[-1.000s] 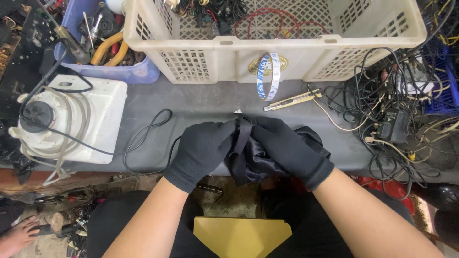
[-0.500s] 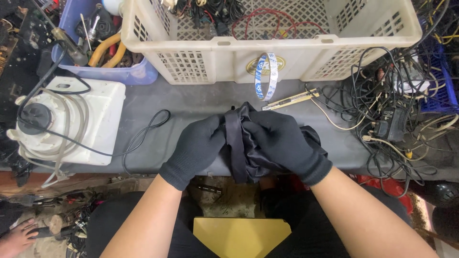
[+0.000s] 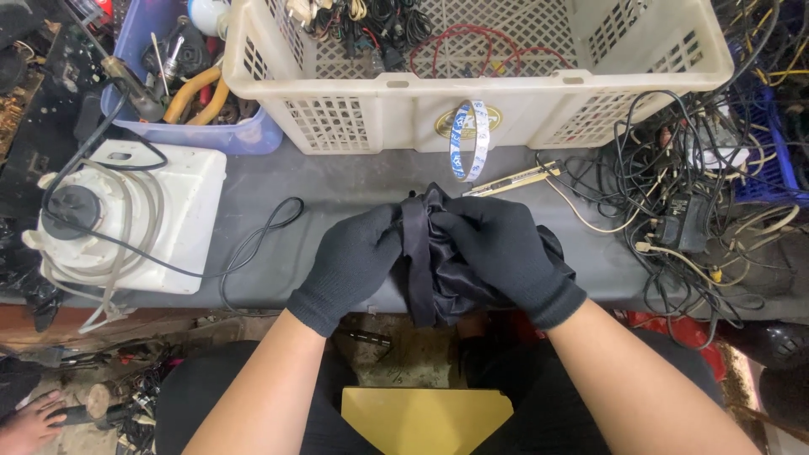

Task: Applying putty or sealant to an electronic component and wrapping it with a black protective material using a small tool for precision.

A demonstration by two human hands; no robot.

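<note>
Head view, looking down.

Surface: grey worktop, its near edge running across the frame at the person's lap. Below the edge, a yellow panel between the knees and a littered floor to the left.

Back of the worktop: cream plastic lattice basket holding black and red wires; an oval badge on its front wall, with a blue-and-white band hanging over it. Left of the basket, a blue tub with tools and yellow-orange handles.

Left side: white plastic appliance with a black round cap and clear tubing; a black cable loops from it across the worktop.

Right side: tangle of black and pale cords with a dark adapter among them. A slim pale utility knife lies just in front of the basket, near the cords.

Hands: both in black gloves, forearms bare.
- Left hand: fingers curled, narrowly closed, pinching the left edge of a bunched black cloth.
- Right hand: fingers bent over the top of the same cloth, pressing and gripping it.

The cloth: shiny, crumpled, held between both hands at the worktop's near edge, centre frame, a fold hanging down over the edge.
</note>
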